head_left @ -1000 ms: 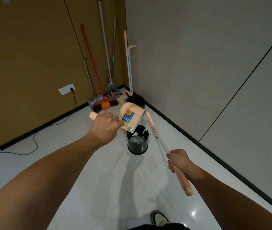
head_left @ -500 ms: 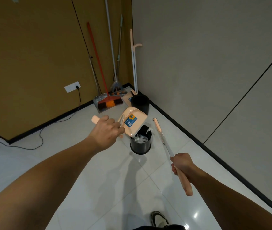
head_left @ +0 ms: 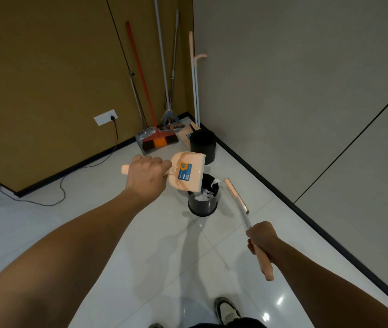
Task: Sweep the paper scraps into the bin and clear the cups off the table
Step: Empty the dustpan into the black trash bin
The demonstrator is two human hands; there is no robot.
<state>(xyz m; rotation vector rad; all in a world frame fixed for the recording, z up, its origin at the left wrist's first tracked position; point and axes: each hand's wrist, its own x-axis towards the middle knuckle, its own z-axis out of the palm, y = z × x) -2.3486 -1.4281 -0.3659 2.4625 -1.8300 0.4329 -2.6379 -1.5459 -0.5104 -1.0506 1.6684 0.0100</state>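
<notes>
From the head camera, your left hand grips the dustpan handle, tipped over the bin near the floor's wall edge; light, stiff plastic. Paper scraps lie inside. Your right hand holds the brush.

The dustpan covers the left part of the near bin's mouth; the right part lies open from above. A second bin stands just behind. The brush slants along its right side, the grey wall beyond.
</notes>
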